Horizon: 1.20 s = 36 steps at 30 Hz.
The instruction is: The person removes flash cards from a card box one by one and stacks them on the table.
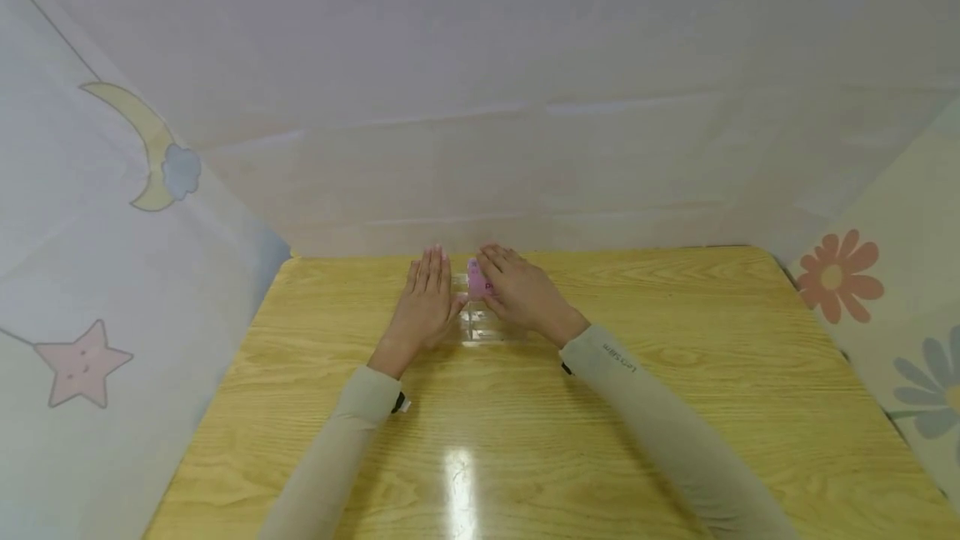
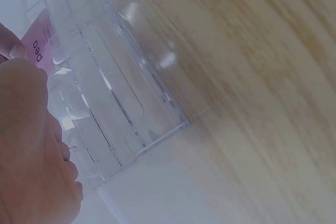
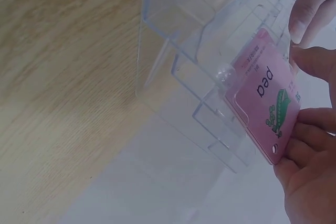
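A stack of pink cards (image 3: 265,90), the top one printed "pea" with a green pod, sits in a clear plastic holder (image 3: 184,56) with stepped slots. My right hand (image 1: 525,292) holds the stack by its edges, thumb on one side and fingers along another. In the head view it covers much of the cards. On the holder's left part lies my left hand (image 1: 426,307), its fingers straight and pointing away from me. Its thumb reaches toward the cards. The left wrist view shows the holder's slots (image 2: 105,87) beside this hand; the hand hides part of them.
The holder stands near the far edge of a wooden table (image 1: 600,407). Behind the table hangs a pale cloth wall (image 1: 495,148). Printed sheets with a moon (image 1: 153,140) and flowers (image 1: 832,276) flank both sides.
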{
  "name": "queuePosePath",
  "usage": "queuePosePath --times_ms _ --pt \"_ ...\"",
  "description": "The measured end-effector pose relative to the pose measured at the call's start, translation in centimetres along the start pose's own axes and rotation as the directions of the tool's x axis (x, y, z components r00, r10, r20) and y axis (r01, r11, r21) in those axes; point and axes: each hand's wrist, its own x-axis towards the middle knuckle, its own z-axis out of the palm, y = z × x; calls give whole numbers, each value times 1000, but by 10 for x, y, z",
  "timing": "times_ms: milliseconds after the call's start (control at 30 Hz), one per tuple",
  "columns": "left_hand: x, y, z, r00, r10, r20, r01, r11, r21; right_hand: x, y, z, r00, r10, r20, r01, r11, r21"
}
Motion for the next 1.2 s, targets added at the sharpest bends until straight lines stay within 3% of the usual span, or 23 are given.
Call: queuePosePath --times_ms 267,533,833,1067,1200 --pt "2 0 1 1000 -4 -21 4 1000 -25 0 2 6 1000 -6 -26 5 999 -38" --pt "1 -1 -1 1000 -11 8 11 997 -71 1 -1 6 998 16 -63 -19 999 -45" --pt "1 -2 2 1000 -13 8 13 998 -66 12 1 4 985 45 -168 -38 998 47" --pt "1 -2 4 1000 -1 -30 0 999 -36 17 2 -2 986 78 -146 -64 994 94" --pt "1 -3 4 1000 -1 -12 0 999 -44 19 2 -3 988 95 -123 -82 991 101"
